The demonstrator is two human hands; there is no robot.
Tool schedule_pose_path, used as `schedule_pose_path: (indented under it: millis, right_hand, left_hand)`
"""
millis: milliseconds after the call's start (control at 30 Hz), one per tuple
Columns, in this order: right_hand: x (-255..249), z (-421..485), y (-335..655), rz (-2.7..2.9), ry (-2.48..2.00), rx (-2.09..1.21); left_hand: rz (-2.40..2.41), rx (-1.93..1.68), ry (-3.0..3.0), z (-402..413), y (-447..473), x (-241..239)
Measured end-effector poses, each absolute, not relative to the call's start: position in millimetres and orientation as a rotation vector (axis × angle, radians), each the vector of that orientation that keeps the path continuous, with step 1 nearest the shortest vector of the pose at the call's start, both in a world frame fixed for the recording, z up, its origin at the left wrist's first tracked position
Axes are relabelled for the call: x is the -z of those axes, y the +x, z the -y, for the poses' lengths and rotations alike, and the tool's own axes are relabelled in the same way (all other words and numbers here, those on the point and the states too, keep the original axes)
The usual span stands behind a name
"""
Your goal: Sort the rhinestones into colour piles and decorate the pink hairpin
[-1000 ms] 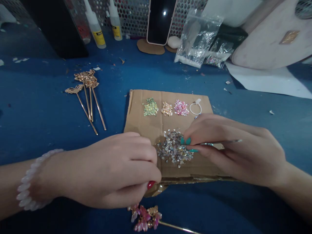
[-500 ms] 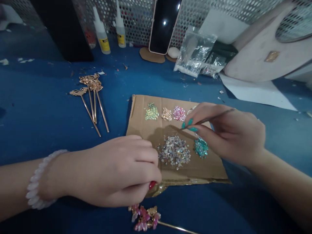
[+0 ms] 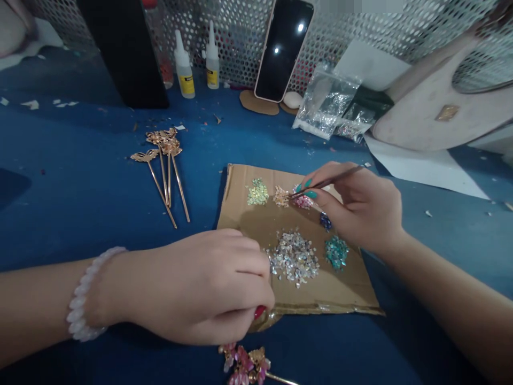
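My right hand [image 3: 360, 208] pinches a pair of thin dark tweezers [image 3: 334, 181], their tips at the pile of peach chips [image 3: 280, 196]. Beside that pile are pink chips [image 3: 304, 201], partly covered by the fingers, and light green chips [image 3: 257, 192]. My left hand [image 3: 200, 286] is closed, knuckles up, at the left edge of the cardboard sheet [image 3: 240, 216]; whatever its fingers grip is hidden. Just below it shows a gold hairpin with pink petals [image 3: 244, 366]. A large pile of silvery chips [image 3: 295, 256] lies between the hands, with teal chips [image 3: 336, 252] and dark blue chips [image 3: 325, 221] to its right.
Several gold hairpins [image 3: 164, 144] lie on the blue table at left. Along the back stand two glue bottles [image 3: 185, 75], a black panel [image 3: 128, 53], a phone [image 3: 284, 51] and clear plastic bags [image 3: 326, 101]. White paper [image 3: 425, 166] lies at right.
My right hand has moved left, bringing the tweezer tips to the peach chips and uncovering the dark blue chips. My left hand keeps its closed pose. The whole view has shifted slightly.
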State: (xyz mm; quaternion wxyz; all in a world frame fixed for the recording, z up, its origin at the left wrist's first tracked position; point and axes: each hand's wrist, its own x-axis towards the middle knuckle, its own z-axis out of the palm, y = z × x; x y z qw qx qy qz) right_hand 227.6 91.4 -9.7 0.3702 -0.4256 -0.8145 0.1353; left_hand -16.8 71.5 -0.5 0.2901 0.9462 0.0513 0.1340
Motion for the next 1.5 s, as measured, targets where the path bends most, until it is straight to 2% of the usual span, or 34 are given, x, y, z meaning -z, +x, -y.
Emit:
schedule_pose_path:
  millis: [367,1200,1500]
  right_hand:
    - [-3.6,-54.6,224.5,2.262,-0.874,-0.501]
    - [-5.9,-53.2,220.1,2.33,-0.735,-0.497]
    - [-8.0,-52.2,218.5,2.291,-0.844,-0.527]
  left_hand:
    - [-0.14,-0.327,2.513,-71.1,-17.1,0.2]
    - [-0.15,-0.341,2.522,-71.1,-17.9,0.8]
    - [-0.15,-0.33,2.521,-71.4,-16.9,0.0]
